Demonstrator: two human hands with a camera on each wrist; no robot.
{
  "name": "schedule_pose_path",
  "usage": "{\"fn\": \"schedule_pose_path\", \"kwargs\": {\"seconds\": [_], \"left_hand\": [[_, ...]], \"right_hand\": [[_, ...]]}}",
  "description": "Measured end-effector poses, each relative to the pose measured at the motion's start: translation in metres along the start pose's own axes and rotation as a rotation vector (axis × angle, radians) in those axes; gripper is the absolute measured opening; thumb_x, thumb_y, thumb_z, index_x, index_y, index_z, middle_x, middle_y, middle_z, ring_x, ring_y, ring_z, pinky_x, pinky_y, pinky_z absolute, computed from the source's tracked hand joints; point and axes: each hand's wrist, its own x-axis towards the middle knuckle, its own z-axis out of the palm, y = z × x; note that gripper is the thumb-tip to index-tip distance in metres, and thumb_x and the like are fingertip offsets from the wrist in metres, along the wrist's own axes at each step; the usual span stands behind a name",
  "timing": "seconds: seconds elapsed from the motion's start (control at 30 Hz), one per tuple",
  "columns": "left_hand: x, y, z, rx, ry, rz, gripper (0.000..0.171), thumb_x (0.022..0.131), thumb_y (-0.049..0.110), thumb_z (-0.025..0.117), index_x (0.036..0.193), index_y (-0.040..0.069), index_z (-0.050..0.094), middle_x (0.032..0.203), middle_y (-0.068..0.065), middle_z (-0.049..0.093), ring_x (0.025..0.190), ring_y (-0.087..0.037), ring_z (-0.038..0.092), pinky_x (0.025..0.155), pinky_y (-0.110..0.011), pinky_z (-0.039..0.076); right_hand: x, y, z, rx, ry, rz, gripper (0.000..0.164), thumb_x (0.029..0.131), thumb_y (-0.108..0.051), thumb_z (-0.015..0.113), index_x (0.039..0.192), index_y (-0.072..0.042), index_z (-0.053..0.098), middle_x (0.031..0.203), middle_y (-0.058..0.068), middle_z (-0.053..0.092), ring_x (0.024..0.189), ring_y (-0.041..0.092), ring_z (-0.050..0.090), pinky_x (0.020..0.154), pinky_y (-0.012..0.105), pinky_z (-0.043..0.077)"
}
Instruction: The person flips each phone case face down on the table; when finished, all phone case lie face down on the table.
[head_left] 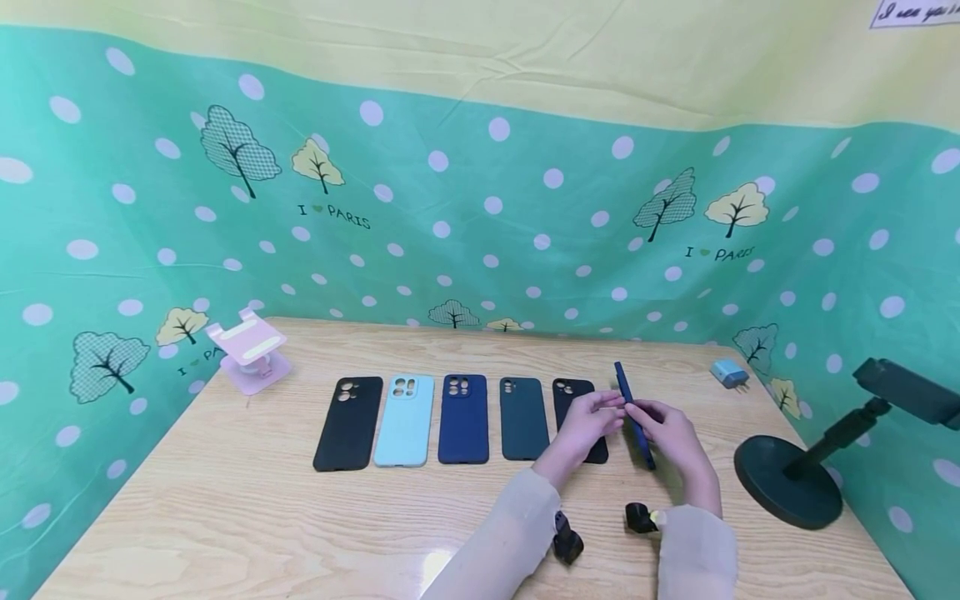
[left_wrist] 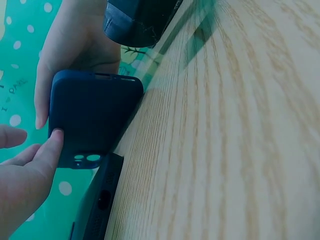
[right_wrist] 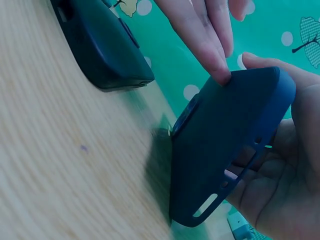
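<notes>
A dark blue phone case [head_left: 640, 435] stands on its long edge at the right of the row, seen edge-on in the head view. My right hand [head_left: 672, 435] holds it from its hollow side, with the palm facing the inside in the right wrist view. The fingers of my left hand [head_left: 583, 429] are fairly straight, and a fingertip touches the back of the case [left_wrist: 92, 120]. Camera and port cutouts show along its ends. Beneath my left hand lies a black phone case [head_left: 573, 392], partly hidden.
Left of my hands lie a dark green case [head_left: 524, 421], a navy case [head_left: 463, 425], a light blue case [head_left: 405, 425] and a black case [head_left: 347, 429]. A pink stand [head_left: 255, 358] is far left. At right are a blue charger [head_left: 728, 372] and a black stand [head_left: 787, 487].
</notes>
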Motion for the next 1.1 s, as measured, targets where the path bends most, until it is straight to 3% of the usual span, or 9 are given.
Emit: {"fn": "schedule_pose_path", "kwargs": {"seconds": [0.1, 0.2, 0.3, 0.37, 0.5, 0.7, 0.83, 0.97, 1.1], "left_hand": [[-0.001, 0.001, 0.0, 0.002, -0.009, 0.001, 0.04, 0.095, -0.002, 0.048, 0.135, -0.009, 0.049, 0.134, -0.023, 0.058, 0.114, -0.021, 0.063, 0.098, -0.03, 0.053], [-0.001, 0.0, 0.0, 0.013, -0.017, -0.003, 0.04, 0.096, -0.002, 0.047, 0.135, -0.008, 0.049, 0.133, -0.021, 0.059, 0.116, -0.024, 0.063, 0.099, -0.031, 0.053], [-0.001, 0.0, 0.002, 0.02, -0.022, -0.013, 0.04, 0.096, -0.003, 0.046, 0.135, -0.008, 0.049, 0.133, -0.02, 0.059, 0.118, -0.026, 0.062, 0.102, -0.034, 0.051], [-0.002, -0.001, 0.003, 0.022, -0.021, -0.02, 0.039, 0.096, -0.004, 0.046, 0.135, -0.009, 0.049, 0.132, -0.022, 0.059, 0.118, -0.028, 0.061, 0.104, -0.037, 0.05], [-0.003, -0.001, 0.005, 0.045, -0.019, -0.046, 0.039, 0.097, -0.004, 0.044, 0.134, -0.012, 0.047, 0.13, -0.025, 0.058, 0.119, -0.032, 0.06, 0.105, -0.043, 0.049], [-0.005, -0.003, 0.007, 0.121, -0.018, -0.095, 0.041, 0.097, 0.002, 0.047, 0.135, -0.011, 0.047, 0.131, -0.023, 0.058, 0.121, -0.035, 0.058, 0.102, -0.042, 0.051], [-0.008, -0.002, 0.007, 0.158, -0.044, -0.113, 0.045, 0.096, 0.005, 0.049, 0.137, -0.013, 0.045, 0.135, -0.026, 0.054, 0.124, -0.036, 0.056, 0.104, -0.046, 0.048], [-0.01, -0.002, 0.008, 0.163, -0.062, -0.132, 0.049, 0.092, 0.003, 0.048, 0.138, -0.015, 0.042, 0.134, -0.028, 0.054, 0.127, -0.036, 0.053, 0.107, -0.048, 0.045], [-0.009, -0.003, 0.009, 0.161, -0.061, -0.152, 0.048, 0.094, 0.003, 0.048, 0.138, -0.015, 0.041, 0.136, -0.028, 0.052, 0.129, -0.035, 0.051, 0.108, -0.048, 0.044]], "right_hand": [[0.0, 0.0, 0.0, -0.02, 0.011, -0.008, 0.067, 0.098, -0.049, 0.049, 0.138, 0.005, 0.048, 0.125, 0.027, 0.059, 0.093, 0.018, 0.06, 0.074, 0.022, 0.05], [0.0, -0.001, 0.0, -0.025, 0.016, -0.022, 0.065, 0.1, -0.047, 0.046, 0.138, 0.006, 0.047, 0.129, 0.029, 0.057, 0.107, 0.035, 0.06, 0.09, 0.038, 0.052], [0.0, -0.001, -0.002, -0.011, 0.012, -0.027, 0.065, 0.101, -0.045, 0.044, 0.139, 0.009, 0.045, 0.14, 0.032, 0.047, 0.13, 0.045, 0.045, 0.109, 0.053, 0.039], [-0.001, -0.001, -0.003, 0.01, 0.007, -0.022, 0.065, 0.102, -0.043, 0.042, 0.139, 0.01, 0.043, 0.143, 0.033, 0.043, 0.135, 0.046, 0.039, 0.112, 0.056, 0.034], [-0.003, 0.0, -0.005, 0.062, 0.014, 0.002, 0.064, 0.102, -0.042, 0.042, 0.141, 0.009, 0.041, 0.142, 0.033, 0.044, 0.132, 0.044, 0.044, 0.111, 0.052, 0.037], [-0.003, 0.003, -0.007, 0.098, 0.048, 0.028, 0.062, 0.102, -0.042, 0.043, 0.141, 0.006, 0.043, 0.14, 0.031, 0.048, 0.123, 0.035, 0.054, 0.097, 0.033, 0.049], [-0.004, 0.006, -0.01, 0.109, 0.079, 0.047, 0.06, 0.102, -0.042, 0.043, 0.141, 0.004, 0.045, 0.137, 0.028, 0.052, 0.108, 0.017, 0.061, 0.089, 0.021, 0.049], [-0.005, 0.009, -0.013, 0.139, 0.122, 0.062, 0.055, 0.102, -0.037, 0.045, 0.139, 0.003, 0.047, 0.131, 0.026, 0.058, 0.085, -0.007, 0.055, 0.074, 0.01, 0.046], [-0.006, 0.012, -0.014, 0.174, 0.138, 0.074, 0.053, 0.103, -0.034, 0.044, 0.14, 0.004, 0.046, 0.133, 0.026, 0.057, 0.079, -0.014, 0.052, 0.071, 0.007, 0.047]]}}
